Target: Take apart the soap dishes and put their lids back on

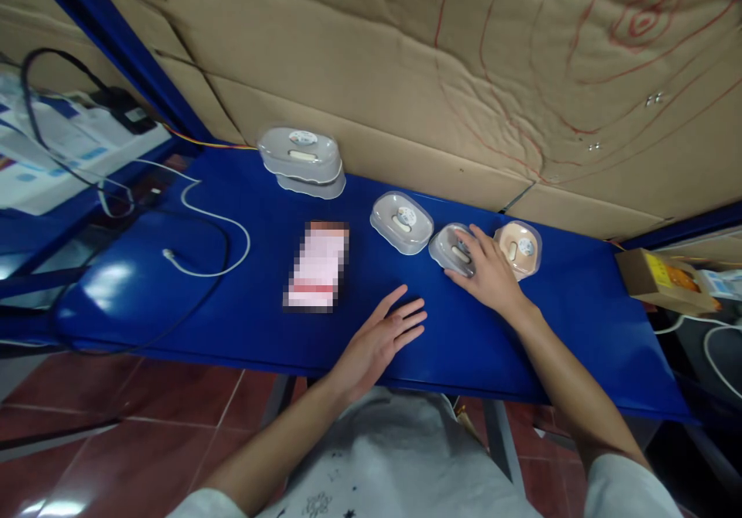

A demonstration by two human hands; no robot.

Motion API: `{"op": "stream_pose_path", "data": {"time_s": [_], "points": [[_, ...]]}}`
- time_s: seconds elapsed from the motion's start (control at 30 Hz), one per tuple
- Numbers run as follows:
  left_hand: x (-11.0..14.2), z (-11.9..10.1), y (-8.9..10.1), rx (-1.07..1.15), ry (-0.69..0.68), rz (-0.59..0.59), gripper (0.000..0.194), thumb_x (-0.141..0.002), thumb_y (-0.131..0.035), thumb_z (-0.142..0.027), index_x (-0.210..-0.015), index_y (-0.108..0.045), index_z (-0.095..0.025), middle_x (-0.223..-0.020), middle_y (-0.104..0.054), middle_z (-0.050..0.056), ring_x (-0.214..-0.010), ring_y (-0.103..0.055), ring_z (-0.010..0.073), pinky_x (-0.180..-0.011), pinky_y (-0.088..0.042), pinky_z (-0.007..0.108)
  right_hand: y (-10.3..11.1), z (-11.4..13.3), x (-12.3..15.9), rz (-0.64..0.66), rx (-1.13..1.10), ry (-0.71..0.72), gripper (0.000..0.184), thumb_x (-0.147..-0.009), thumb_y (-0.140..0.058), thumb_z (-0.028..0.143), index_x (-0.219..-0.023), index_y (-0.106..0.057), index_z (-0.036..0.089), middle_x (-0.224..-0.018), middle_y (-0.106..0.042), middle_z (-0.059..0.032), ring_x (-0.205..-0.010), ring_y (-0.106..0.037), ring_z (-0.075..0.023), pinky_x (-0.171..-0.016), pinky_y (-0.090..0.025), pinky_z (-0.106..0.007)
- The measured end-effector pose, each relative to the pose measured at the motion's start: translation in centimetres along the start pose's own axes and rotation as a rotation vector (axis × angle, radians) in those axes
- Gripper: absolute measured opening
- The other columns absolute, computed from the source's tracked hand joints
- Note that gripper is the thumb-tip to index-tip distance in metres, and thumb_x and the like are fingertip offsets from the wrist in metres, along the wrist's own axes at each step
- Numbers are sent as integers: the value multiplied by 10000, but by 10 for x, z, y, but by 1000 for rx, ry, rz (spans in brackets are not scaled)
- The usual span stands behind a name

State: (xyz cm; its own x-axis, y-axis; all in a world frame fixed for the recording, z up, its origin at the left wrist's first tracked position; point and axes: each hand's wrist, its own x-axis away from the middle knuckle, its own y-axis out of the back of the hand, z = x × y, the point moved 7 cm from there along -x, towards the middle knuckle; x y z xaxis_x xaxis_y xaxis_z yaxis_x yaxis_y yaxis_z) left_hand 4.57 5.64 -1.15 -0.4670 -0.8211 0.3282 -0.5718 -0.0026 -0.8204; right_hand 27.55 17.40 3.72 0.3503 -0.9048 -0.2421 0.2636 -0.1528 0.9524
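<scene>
My right hand (491, 272) reaches over a small grey lidded container (445, 249), its fingers spread across the right side of the lid. Whether the fingers grip it or only rest on it is hard to make out. Just right of that hand lies a peach lidded container (525, 247), partly behind the hand. A larger grey container (402, 223) with a clear lid and a round sticker lies to the left. My left hand (376, 340) is above the table's front part, fingers stretched out, holding nothing.
Stacked grey containers (301, 158) stand at the back left. A blurred, pixelated flat object (317, 267) lies on the blue table (359, 340). A white cable (248, 232) curls at left. Cardboard (348, 54) lines the back; a small box (666, 282) is at right.
</scene>
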Motion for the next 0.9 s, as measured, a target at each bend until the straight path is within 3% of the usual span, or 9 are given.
{"op": "stream_pose_path", "data": {"time_s": [0.07, 0.17, 0.27, 0.33, 0.47, 0.63, 0.73, 0.8, 0.9], "points": [[0, -1, -1, -2, -8, 5, 720, -957, -783, -328, -1606, -508, -181, -1555, -633, 218, -1500, -555, 396, -1310, -313, 575, 1, 0, -16, -35, 75, -33, 822, -974, -739, 531, -1672, -398, 264, -1757, -354, -218, -1614, -336, -510, -1239, -308, -805], [-2, -2, -1, -4, -24, 2, 652, -962, -772, -339, -1555, -558, -170, -1525, -655, 218, -1482, -571, 399, -1296, -333, 580, 0, 29, -39, -36, 93, 49, 882, -984, -703, 611, -1705, -331, 265, -1807, -238, -209, -1668, -204, -496, -1280, -175, -812], [-4, -1, 0, -4, -38, -5, 624, -966, -761, -346, -1532, -571, -162, -1508, -667, 223, -1466, -586, 395, -1289, -345, 578, -8, 70, -61, 6, -1, 163, 939, -970, -675, 699, -1721, -282, 295, -1821, -215, -172, -1672, -231, -456, -1313, -222, -732], [-3, -1, 1, 1, -50, -9, 634, -964, -758, -344, -1539, -566, -157, -1507, -666, 227, -1466, -586, 395, -1294, -336, 579, -17, 88, -76, 24, -32, 162, 943, -967, -697, 670, -1714, -298, 255, -1816, -205, -203, -1640, -299, -484, -1288, -287, -734], [7, 0, 6, 55, -1, -13, 669, -994, -697, -363, -1595, -514, -133, -1521, -658, 225, -1504, -552, 377, -1327, -283, 551, -32, 93, -95, 54, -103, 64, 846, -928, -803, 452, -1640, -424, 196, -1755, -334, -242, -1541, -457, -497, -1206, -446, -703], [21, -6, 13, 229, 96, -57, 756, -1073, -525, -574, -1681, -383, -148, -1560, -623, 235, -1554, -493, 376, -1307, -320, 586, -9, 94, -52, 53, -494, 102, 745, -924, -814, 472, -1545, -493, 213, -1541, -600, -185, -1424, -617, -350, -1204, -516, -564], [20, -7, 11, 310, 123, -63, 794, -1048, -479, -724, -1642, -454, -198, -1532, -652, 214, -1520, -523, 410, -1215, -428, 662, 12, 116, -2, 184, -624, 283, 829, -941, -803, 536, -1620, -419, 255, -1672, -477, -182, -1569, -473, -338, -1261, -468, -536], [19, -5, 8, 328, 137, -61, 744, -1033, -508, -738, -1557, -567, -213, -1498, -686, 177, -1471, -573, 403, -1179, -483, 621, 21, 129, 23, 290, -647, 367, 827, -962, -772, 562, -1648, -402, 286, -1725, -414, -167, -1609, -418, -328, -1282, -448, -527], [21, 2, 7, 351, 169, -104, 650, -1028, -568, -694, -1439, -673, -202, -1437, -730, 149, -1398, -635, 387, -1154, -520, 558, 24, 124, 29, 260, -687, 345, 733, -1026, -681, 560, -1655, -405, 304, -1721, -424, -152, -1610, -421, -310, -1286, -444, -524]]}}
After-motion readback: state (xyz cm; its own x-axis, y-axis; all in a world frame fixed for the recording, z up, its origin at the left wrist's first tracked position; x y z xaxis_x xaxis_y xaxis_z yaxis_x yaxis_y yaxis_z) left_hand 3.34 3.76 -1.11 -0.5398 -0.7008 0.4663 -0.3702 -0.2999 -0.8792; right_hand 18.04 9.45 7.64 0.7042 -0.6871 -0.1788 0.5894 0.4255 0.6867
